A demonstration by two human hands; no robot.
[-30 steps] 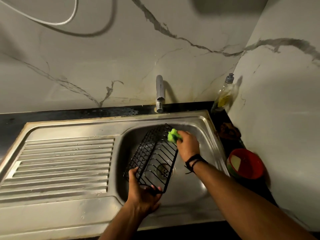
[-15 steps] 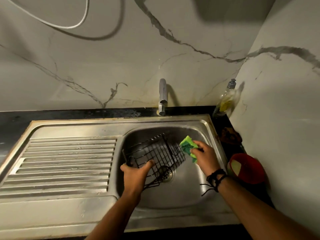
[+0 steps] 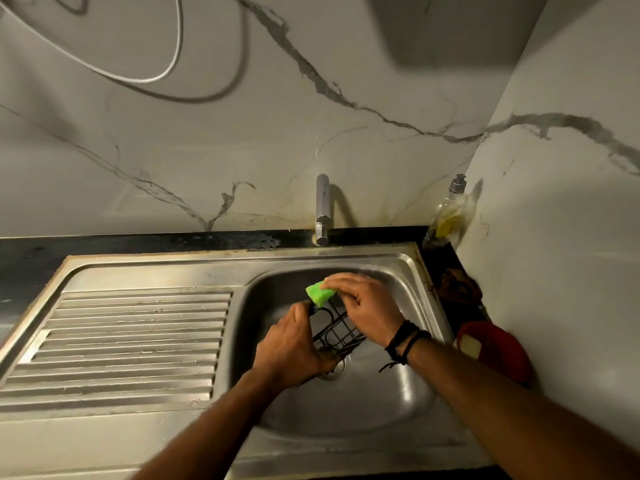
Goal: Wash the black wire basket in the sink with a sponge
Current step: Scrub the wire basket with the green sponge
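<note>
right hand (image 3: 372, 308) fingers (image 3: 341, 281) curled round bright green sponge (image 3: 319, 293), pressed on basket's top edge | left hand (image 3: 291, 344) gripped black wire basket (image 3: 337, 332), tilted over drain | inside stainless steel sink (image 3: 408, 403) basin | red bowl (image 3: 498, 351) on tabletop, right

We have turned the basket up on end and brought both hands in close

Over the last second our left hand (image 3: 294, 344) moved from the basket's near edge to grip the black wire basket (image 3: 337, 329) from its left side, while our right hand (image 3: 367, 306) swung the green sponge (image 3: 320, 293) across onto its top end, so the hands now nearly touch.
</note>
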